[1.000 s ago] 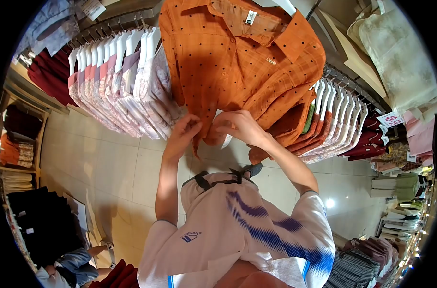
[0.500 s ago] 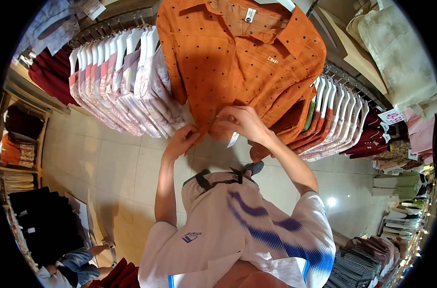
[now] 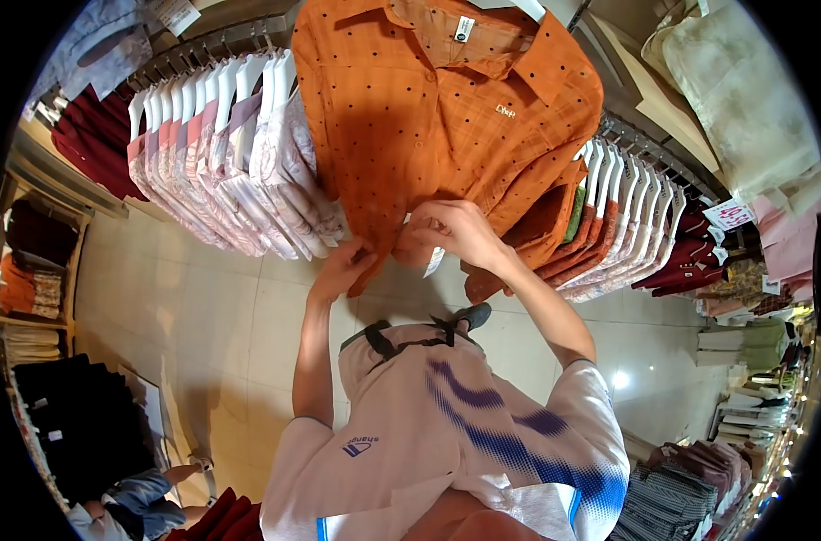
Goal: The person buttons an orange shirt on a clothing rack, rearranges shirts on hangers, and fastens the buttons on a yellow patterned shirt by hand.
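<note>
An orange collared shirt [image 3: 446, 117] with small dark dots faces me on a white hanger [image 3: 529, 7], its front buttoned. My left hand [image 3: 343, 270] grips the lower hem at the left, fingers pinched on the cloth. Just right of it, my right hand [image 3: 454, 233] is closed on the hem near the front edge, its fingertips partly hidden by the hand itself. Below the right hand dangles a white tag [image 3: 435, 261].
Pale patterned garments [image 3: 230, 171] hang on the rail at left. Rust and white garments [image 3: 622, 216] hang at right. A price sign [image 3: 729, 215] is beyond them. Dark folded clothes [image 3: 81, 415] and a person's denim-clad leg [image 3: 149, 496] show lower left.
The shirt has shifted slightly left in view. The hem held by my left hand now hangs a little lower and straighter; both hands keep hold of the cloth.
</note>
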`<state>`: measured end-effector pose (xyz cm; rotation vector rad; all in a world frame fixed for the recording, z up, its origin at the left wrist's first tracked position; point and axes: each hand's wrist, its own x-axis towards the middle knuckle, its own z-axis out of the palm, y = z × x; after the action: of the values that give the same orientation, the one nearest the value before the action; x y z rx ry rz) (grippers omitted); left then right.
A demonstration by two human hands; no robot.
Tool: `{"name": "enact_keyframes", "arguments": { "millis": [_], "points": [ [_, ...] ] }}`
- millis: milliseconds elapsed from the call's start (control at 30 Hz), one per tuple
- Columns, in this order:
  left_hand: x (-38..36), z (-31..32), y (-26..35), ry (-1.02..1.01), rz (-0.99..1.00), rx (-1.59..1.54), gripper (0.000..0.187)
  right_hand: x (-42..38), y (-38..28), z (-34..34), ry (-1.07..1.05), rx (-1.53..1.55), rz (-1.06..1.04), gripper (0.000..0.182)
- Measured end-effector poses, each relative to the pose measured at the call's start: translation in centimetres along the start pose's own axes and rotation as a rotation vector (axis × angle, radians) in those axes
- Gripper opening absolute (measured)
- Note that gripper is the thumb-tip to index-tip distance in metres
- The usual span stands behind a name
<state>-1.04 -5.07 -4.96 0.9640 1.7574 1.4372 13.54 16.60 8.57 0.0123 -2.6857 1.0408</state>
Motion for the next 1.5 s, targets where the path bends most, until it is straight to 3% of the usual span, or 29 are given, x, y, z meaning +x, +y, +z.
{"name": "enact_keyframes", "arguments": {
  "millis": [100,200,267,367,467,700,800,900,967,1067,1500],
  "points": [
    [0.0,0.7,1.4,0.061,0.076,-0.006,0.013,-0.4,-0.3,0.6,-0.048,-0.063,-0.03,0.018],
    [0.0,1.7,3.5,0.054,-0.08,-0.225,0.009,-0.7,-0.1,1.9,-0.094,-0.118,-0.073,0.019],
    [0.1,2.3,4.2,0.044,-0.012,-0.312,0.009,-0.7,-0.4,2.2,-0.09,-0.13,-0.083,0.019],
    [0.1,3.0,4.8,0.037,-0.06,-0.386,0.009,-0.7,-0.8,2.4,-0.081,-0.108,-0.043,0.018],
    [0.5,3.9,5.2,0.118,0.069,-0.332,0.013,-0.6,-1.1,2.4,-0.037,-0.109,-0.082,0.016],
    [1.0,3.5,5.2,0.165,0.005,-0.373,0.011,-0.4,-1.2,2.9,0.023,0.028,-0.019,0.016],
    [1.1,3.7,5.3,0.097,0.009,-0.394,0.01,-0.3,-1.1,2.7,0.041,0.046,-0.015,0.016],
    [1.6,4.1,5.2,0.157,0.058,-0.52,0.009,-0.3,-0.9,2.5,0.033,0.062,0.002,0.015],
    [1.5,3.8,4.9,0.083,-0.043,-0.673,0.01,-0.4,-0.9,2.4,0.031,0.084,0.007,0.015],
    [1.7,3.6,4.6,0.04,-0.008,-0.759,0.01,-0.3,-0.9,2.3,0.025,0.077,0.033,0.015],
    [1.9,4.1,5.7,0.018,-0.001,-0.785,0.006,-0.5,-0.1,2.2,0.117,0.018,-0.05,0.014]
  ]
}}
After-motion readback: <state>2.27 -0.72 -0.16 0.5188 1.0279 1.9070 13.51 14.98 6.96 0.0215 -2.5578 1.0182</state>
